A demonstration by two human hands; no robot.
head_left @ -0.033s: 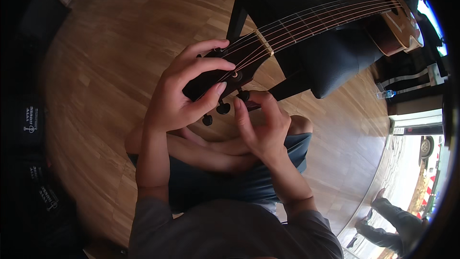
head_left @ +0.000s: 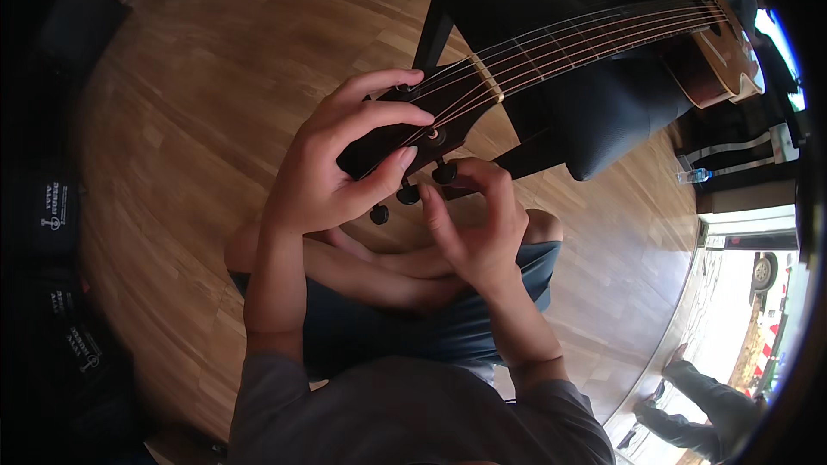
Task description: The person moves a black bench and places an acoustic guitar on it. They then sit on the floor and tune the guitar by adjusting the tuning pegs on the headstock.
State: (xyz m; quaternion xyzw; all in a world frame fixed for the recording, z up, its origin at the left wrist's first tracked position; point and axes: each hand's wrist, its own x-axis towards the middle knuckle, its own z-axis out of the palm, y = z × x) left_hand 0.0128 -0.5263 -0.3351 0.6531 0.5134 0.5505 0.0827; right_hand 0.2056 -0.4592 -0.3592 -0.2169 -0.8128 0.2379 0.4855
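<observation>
An acoustic guitar (head_left: 748, 43) rests across a black padded seat, its neck reaching toward me. Its dark headstock (head_left: 457, 116) is in front of me. My left hand (head_left: 323, 159) curls over the headstock. Its index fingertip presses the strings beside a tuning post (head_left: 435, 133), the middle fingertip is at the far edge, and the thumb lies on the near side. At the near edge, my right hand (head_left: 482, 228) has its thumb and bent index finger around a black tuning peg (head_left: 444, 174). Another peg (head_left: 378, 214) sticks out below my left thumb.
The black seat (head_left: 594, 133) stands on the wooden floor (head_left: 198, 146) ahead of me. My crossed legs (head_left: 379, 280) are under my hands. Dark bags (head_left: 56, 207) line the left side. A plastic bottle (head_left: 693, 176) lies at the right, and a person's legs (head_left: 689, 413) show near the doorway.
Guitar and seat sit slightly further right in the picture. The tuning peg by my right hand shows more, with the thumb lower against it. My left hand keeps its place on the headstock.
</observation>
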